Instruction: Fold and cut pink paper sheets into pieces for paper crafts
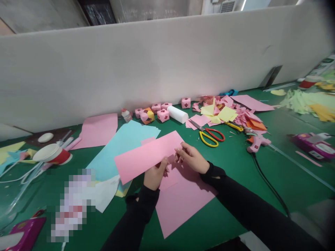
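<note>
A long pink paper strip (146,153) is raised over the table, tilted up to the right. My left hand (155,174) pinches its lower edge, the thumb lying on the near face. At the strip's right end, my right hand (192,157) has its fingers closed on the paper's edge. Below both hands lies a larger pink paper sheet (183,205), partly hidden by them. Blue paper (112,146) is spread flat behind and left of the strip. Scissors (209,136) with one red and one yellow handle rest beyond my right hand.
Small folded pink paper pieces (163,115) and a white roll (178,114) line the white partition (157,69). Pink and yellow scraps (225,111) are heaped at back right. A pink glue gun (258,142) trails a black cord. A paper cup (53,154) lies at left.
</note>
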Available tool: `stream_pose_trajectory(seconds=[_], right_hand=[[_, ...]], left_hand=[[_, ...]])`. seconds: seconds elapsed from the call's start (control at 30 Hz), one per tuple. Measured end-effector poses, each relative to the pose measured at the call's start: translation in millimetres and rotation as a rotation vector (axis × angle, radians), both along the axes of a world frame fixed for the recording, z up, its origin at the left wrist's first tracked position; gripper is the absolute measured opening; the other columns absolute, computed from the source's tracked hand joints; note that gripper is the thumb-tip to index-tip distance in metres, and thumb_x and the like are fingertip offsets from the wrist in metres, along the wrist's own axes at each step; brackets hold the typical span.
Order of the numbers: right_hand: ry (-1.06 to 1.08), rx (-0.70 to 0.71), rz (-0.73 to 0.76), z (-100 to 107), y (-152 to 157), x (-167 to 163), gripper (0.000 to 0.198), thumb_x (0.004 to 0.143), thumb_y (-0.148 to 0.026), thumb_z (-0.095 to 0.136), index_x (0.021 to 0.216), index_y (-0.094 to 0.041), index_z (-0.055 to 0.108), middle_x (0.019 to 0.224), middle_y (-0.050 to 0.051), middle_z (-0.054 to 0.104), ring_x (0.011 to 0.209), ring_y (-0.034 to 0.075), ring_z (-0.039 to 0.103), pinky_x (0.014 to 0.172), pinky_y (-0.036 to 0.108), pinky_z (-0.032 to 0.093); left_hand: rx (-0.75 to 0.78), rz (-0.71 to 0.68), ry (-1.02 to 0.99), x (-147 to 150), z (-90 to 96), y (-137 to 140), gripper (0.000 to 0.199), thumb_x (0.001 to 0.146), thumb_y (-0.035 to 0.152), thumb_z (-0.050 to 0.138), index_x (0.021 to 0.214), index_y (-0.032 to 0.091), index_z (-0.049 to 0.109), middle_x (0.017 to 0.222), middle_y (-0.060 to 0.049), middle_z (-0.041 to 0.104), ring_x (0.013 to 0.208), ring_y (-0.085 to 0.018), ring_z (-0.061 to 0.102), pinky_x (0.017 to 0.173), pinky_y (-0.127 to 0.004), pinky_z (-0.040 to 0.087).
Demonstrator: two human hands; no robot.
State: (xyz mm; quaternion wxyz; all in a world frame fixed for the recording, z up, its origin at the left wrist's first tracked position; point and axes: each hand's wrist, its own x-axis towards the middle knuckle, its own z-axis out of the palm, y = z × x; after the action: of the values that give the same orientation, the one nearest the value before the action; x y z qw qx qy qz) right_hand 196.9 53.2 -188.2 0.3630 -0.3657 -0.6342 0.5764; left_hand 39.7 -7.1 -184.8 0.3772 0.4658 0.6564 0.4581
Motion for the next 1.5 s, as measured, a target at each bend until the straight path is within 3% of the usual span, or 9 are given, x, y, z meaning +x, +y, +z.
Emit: stream_pose_trajectory(seconds=[0.2, 0.63, 0.73, 0.87, 1.0, 1.33, 1.5], right_hand=[[0.13, -0.042, -0.06, 5, 9, 11, 0.036, 0.088, -0.054, 0.052, 0.076, -0.02, 0.043, 0.064, -0.001, 0.061, 0.054, 0.011, 0.057, 0.055, 0.025, 0.045], [0.146, -0.033, 0.029, 11, 1, 8, 0.04, 0.085, -0.058, 0.052, 0.08, -0.019, 0.048, 0.066, -0.001, 0.06, 0.054, 0.012, 0.058, 0.054, 0.027, 0.048], [0.067, 0.021, 0.056, 9, -2, 4, 0.039, 0.085, -0.057, 0.054, 0.078, -0.018, 0.051, 0.063, -0.001, 0.058, 0.054, 0.013, 0.057, 0.054, 0.027, 0.047], [0.009, 0.139, 0.084, 7, -11, -4, 0.039, 0.089, -0.054, 0.049, 0.075, -0.018, 0.055, 0.066, 0.0, 0.058, 0.062, 0.013, 0.055, 0.063, 0.027, 0.047], [-0.045, 0.061, 0.096, 7, -19, -9, 0.051, 0.093, -0.057, 0.037, 0.06, -0.02, 0.049, 0.053, -0.002, 0.048, 0.052, 0.012, 0.049, 0.06, 0.027, 0.044], [-0.06, -0.064, 0.072, 16, -10, 10, 0.053, 0.091, -0.054, 0.042, 0.05, -0.021, 0.042, 0.045, -0.004, 0.041, 0.045, 0.01, 0.043, 0.055, 0.026, 0.04], [-0.143, -0.007, 0.082, 20, -10, 10, 0.053, 0.092, -0.055, 0.04, 0.051, -0.021, 0.042, 0.047, -0.004, 0.043, 0.049, 0.012, 0.046, 0.065, 0.028, 0.044]], left_hand=[[0.03, -0.037, -0.122, -10, -2.5, 6, 0.038, 0.079, 0.046, 0.058, 0.057, 0.016, 0.055, 0.041, 0.001, 0.054, 0.034, -0.011, 0.05, 0.037, -0.021, 0.041], [0.032, -0.036, -0.189, -6, 5.4, 6, 0.038, 0.079, 0.051, 0.06, 0.069, 0.014, 0.058, 0.054, 0.001, 0.059, 0.04, -0.009, 0.054, 0.037, -0.02, 0.043], [0.052, -0.037, -0.209, -5, 7.5, 5, 0.037, 0.078, 0.051, 0.061, 0.07, 0.015, 0.059, 0.055, 0.001, 0.06, 0.04, -0.011, 0.054, 0.035, -0.021, 0.044], [0.074, -0.078, -0.144, -2, 8.1, 1, 0.034, 0.079, 0.049, 0.059, 0.069, 0.016, 0.06, 0.053, 0.001, 0.061, 0.041, -0.012, 0.056, 0.038, -0.022, 0.046], [0.093, -0.095, -0.027, 0, 5.4, -1, 0.032, 0.082, 0.044, 0.057, 0.064, 0.017, 0.058, 0.05, 0.001, 0.06, 0.042, -0.012, 0.056, 0.042, -0.021, 0.046], [0.155, 0.056, 0.092, -20, -1.0, 9, 0.038, 0.088, 0.048, 0.048, 0.066, 0.018, 0.058, 0.049, 0.003, 0.057, 0.039, -0.009, 0.054, 0.04, -0.019, 0.044], [0.172, 0.074, 0.035, -20, 0.8, 9, 0.039, 0.089, 0.05, 0.046, 0.07, 0.018, 0.056, 0.049, 0.004, 0.056, 0.038, -0.01, 0.053, 0.037, -0.02, 0.045]])
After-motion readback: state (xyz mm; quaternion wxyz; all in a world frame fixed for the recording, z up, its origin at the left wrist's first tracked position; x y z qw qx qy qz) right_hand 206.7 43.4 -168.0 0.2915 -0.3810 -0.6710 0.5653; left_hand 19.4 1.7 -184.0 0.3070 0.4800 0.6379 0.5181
